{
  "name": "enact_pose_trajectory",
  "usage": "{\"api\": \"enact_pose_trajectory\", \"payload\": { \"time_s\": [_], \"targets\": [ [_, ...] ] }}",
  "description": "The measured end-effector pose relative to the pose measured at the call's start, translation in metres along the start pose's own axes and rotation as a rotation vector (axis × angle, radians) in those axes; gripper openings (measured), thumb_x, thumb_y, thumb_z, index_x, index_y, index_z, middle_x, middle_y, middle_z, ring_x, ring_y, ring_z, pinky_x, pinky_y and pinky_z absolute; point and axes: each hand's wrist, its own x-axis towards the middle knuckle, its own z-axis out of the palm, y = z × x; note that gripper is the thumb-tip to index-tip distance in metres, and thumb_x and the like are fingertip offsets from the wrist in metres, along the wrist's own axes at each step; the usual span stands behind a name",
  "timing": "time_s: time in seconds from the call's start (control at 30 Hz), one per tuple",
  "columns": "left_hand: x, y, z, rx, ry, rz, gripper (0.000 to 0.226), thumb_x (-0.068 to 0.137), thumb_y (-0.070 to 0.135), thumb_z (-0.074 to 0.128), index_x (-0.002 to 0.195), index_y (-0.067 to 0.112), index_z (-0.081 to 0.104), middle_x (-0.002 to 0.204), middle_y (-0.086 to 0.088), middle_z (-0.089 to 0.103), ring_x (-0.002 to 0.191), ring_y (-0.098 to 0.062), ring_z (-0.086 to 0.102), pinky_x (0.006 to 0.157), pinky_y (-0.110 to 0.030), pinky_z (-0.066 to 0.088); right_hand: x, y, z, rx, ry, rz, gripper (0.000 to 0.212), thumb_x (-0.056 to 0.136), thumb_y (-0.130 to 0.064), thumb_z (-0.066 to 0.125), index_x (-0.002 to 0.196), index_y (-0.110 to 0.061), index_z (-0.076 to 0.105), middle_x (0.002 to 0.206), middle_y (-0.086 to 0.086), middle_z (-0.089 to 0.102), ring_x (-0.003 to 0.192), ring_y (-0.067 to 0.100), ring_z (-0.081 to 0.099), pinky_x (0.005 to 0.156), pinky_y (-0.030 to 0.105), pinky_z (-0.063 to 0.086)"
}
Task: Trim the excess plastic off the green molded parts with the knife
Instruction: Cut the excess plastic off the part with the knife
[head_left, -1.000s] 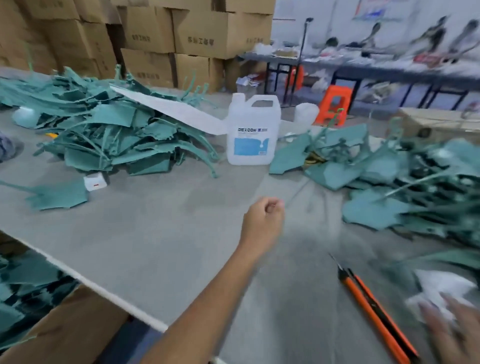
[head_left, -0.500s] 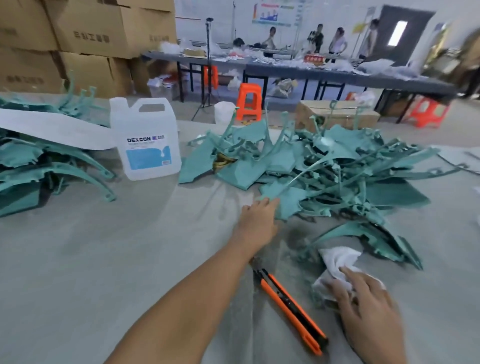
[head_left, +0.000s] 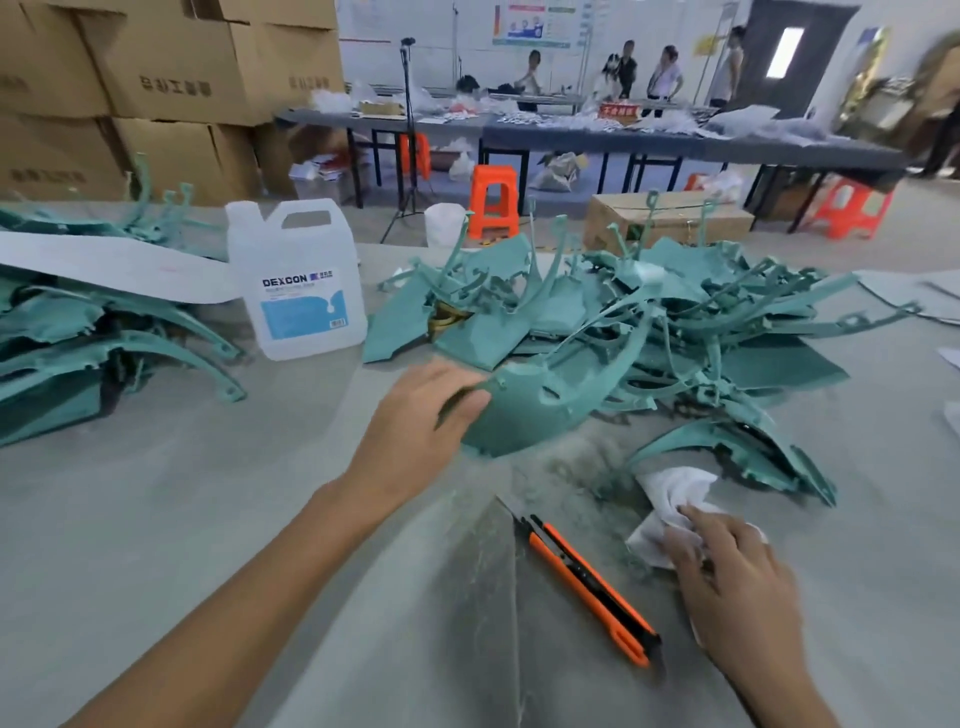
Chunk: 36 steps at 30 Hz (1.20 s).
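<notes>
On the grey work table (head_left: 208, 519), near its centre, the left hand (head_left: 421, 415) grips one green molded part (head_left: 524, 415) by its left end, fingers curled over the edge. The part rests at the near foot of the right pile (head_left: 675, 322). The right hand (head_left: 727, 582) lies toward the near right of the table, fingers loosely extended on one crumpled white cloth (head_left: 670, 488); it grasps nothing else.

One knife (head_left: 587, 577), orange and black with its blade extended toward the far edge, lies flat on the table between the two hands, touching neither.

Green parts form two piles: the right pile, toward the far edge, and the left pile (head_left: 78, 332), at the left edge. One white strip (head_left: 104, 260) lies across the left pile. One white jug (head_left: 301, 291) stands upright between the piles; its label reads "DEXCON" above a blue panel. Smaller print is illegible.

The table surface is matt grey, dusted with fine green shavings around the knife.

Beyond the far edge, stacked cardboard boxes (head_left: 171, 78) bear printed characters too blurred to read. One tripod (head_left: 410, 130), two orange stools (head_left: 493, 200) in plain view, and one cardboard box (head_left: 670, 223) stand on the floor. Four people stand behind long dark tables (head_left: 571, 135) by the rear wall.
</notes>
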Motion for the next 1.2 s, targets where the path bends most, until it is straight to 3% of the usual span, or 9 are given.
{"api": "enact_pose_trajectory", "payload": {
  "time_s": [0.1,0.23,0.37,0.47,0.67,0.8,1.0,1.1,1.2],
  "targets": [
    [-0.023,0.003,-0.041,-0.159,0.069,-0.136,0.020,0.094,0.044,0.058,0.097,0.028,0.070,0.104,0.011,0.065,0.101,-0.001,0.058,0.088,-0.011,0.039,-0.002,-0.013,-0.006,0.041,0.027,0.099,0.058,0.093,-0.068,0.049,0.129,-0.026,0.067,0.143,0.015,0.051,0.133,0.041,0.046,0.110,0.056,0.034],
    [-0.053,0.002,-0.085,-0.118,0.016,-0.333,0.026,0.091,0.060,0.049,0.091,0.040,0.066,0.090,0.017,0.068,0.085,-0.004,0.062,0.077,-0.026,0.046,-0.011,-0.025,-0.021,0.049,0.124,0.053,0.072,0.082,-0.067,0.047,0.137,-0.023,0.061,0.153,0.014,0.041,0.145,0.039,0.031,0.115,0.055,0.025],
    [-0.077,-0.001,-0.103,0.414,-0.079,-0.385,0.031,0.093,0.067,0.048,0.108,0.045,0.063,0.094,0.019,0.072,0.087,-0.015,0.066,0.067,-0.031,0.048,-0.028,-0.049,-0.019,0.075,0.357,-0.286,0.033,0.089,-0.033,0.058,0.108,-0.011,0.074,0.114,0.015,0.067,0.106,0.041,0.063,0.093,0.055,0.046],
    [-0.090,-0.001,-0.095,0.511,-0.127,-0.411,0.031,0.090,0.066,0.055,0.102,0.039,0.065,0.088,0.014,0.070,0.084,-0.018,0.065,0.059,-0.030,0.037,-0.049,-0.077,-0.011,0.001,0.109,-0.394,0.028,0.081,-0.036,0.064,0.099,-0.018,0.076,0.091,0.006,0.068,0.082,0.038,0.063,0.077,0.046,0.049],
    [-0.125,-0.015,-0.105,-0.020,0.073,-0.601,0.021,0.079,0.052,0.077,0.097,0.049,0.067,0.077,0.014,0.071,0.073,-0.004,0.066,0.065,-0.027,0.052,-0.048,-0.082,-0.003,-0.091,-0.138,-0.323,0.052,0.059,-0.007,0.095,0.107,-0.009,0.075,0.085,0.014,0.068,0.073,0.042,0.067,0.066,0.049,0.057],
    [-0.139,-0.021,-0.104,-0.375,0.068,-0.661,0.024,0.075,0.043,0.073,0.099,0.039,0.073,0.088,-0.002,0.076,0.085,-0.029,0.070,0.079,-0.046,0.056,-0.052,-0.084,-0.006,-0.119,-0.176,-0.288,0.045,0.066,-0.013,0.092,0.107,-0.010,0.074,0.086,0.013,0.069,0.073,0.041,0.065,0.065,0.050,0.055],
    [-0.150,-0.020,-0.083,-0.295,-0.011,-0.590,0.025,0.083,0.045,0.065,0.104,0.038,0.075,0.099,0.013,0.077,0.096,-0.013,0.072,0.088,-0.038,0.056,-0.055,-0.087,-0.009,-0.076,-0.141,-0.235,0.043,0.069,-0.011,0.092,0.108,-0.003,0.076,0.087,0.019,0.067,0.074,0.045,0.064,0.068,0.052,0.054],
    [-0.152,-0.024,-0.072,-0.237,0.004,-0.516,0.036,0.089,0.050,0.063,0.110,0.022,0.075,0.100,-0.001,0.075,0.097,-0.024,0.070,0.087,-0.044,0.054,-0.053,-0.088,-0.016,0.051,-0.145,-0.135,0.049,0.082,-0.018,0.082,0.129,-0.010,0.067,0.105,0.016,0.060,0.092,0.043,0.061,0.077,0.049,0.051],
    [-0.151,-0.023,-0.062,-0.265,-0.001,-0.557,0.033,0.090,0.050,0.063,0.114,0.030,0.072,0.106,0.017,0.075,0.100,0.000,0.069,0.084,-0.018,0.052,-0.052,-0.090,-0.030,0.196,-0.162,-0.074,0.046,0.090,-0.025,0.073,0.134,-0.025,0.061,0.110,0.002,0.050,0.099,0.031,0.058,0.075,0.038,0.042]
  ]
}}
